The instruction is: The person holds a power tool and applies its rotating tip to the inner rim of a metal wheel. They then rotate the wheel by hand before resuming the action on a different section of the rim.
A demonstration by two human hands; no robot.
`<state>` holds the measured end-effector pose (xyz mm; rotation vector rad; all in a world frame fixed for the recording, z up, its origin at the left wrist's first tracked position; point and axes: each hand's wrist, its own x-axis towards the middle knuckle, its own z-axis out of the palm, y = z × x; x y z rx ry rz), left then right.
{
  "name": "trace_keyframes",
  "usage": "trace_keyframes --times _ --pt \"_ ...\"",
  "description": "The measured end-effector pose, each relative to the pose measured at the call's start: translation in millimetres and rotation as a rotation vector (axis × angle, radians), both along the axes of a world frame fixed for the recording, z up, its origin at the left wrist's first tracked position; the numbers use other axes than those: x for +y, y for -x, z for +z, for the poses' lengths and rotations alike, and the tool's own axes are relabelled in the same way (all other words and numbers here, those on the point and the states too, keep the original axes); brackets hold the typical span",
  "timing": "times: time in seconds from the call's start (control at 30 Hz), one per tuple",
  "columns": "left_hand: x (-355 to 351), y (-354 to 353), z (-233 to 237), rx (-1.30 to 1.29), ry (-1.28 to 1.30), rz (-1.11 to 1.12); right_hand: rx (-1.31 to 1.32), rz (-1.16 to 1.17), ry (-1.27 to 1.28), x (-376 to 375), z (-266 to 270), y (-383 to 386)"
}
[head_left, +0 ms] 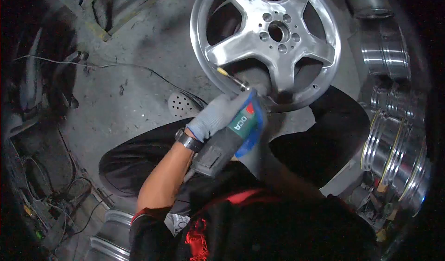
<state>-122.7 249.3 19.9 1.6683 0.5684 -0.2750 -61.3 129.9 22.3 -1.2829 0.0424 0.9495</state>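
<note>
The left hand [218, 115], in a grey knitted glove, is clenched round a power grinder with a green, blue-collared body and grey rear housing [229, 135], which lies under the palm and at its 5 o'clock. The body's long axis runs from 7 to 1 o'clock. Its thin metal shaft, yellowish at the tip [230, 77], points towards 10 o'clock and meets the lower rim of the polished silver five-spoke alloy wheel [250, 33]. The right hand is hidden behind the tool, so its grip cannot be told.
</note>
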Motion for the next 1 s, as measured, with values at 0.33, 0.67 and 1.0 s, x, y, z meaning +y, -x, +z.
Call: trace_keyframes --times 0.33,0.67,1.0 --pt "22 -1 -3 -0.208 -0.274 -0.162 -0.736 0.335 -0.088 1 14 0" --pt "7 1 -6 -0.094 -0.064 -0.057 -0.235 0.305 0.619 -7 -104 5" --pt "26 1 -18 -0.148 -0.179 -0.114 0.555 0.023 -0.433 12 -6 -1"
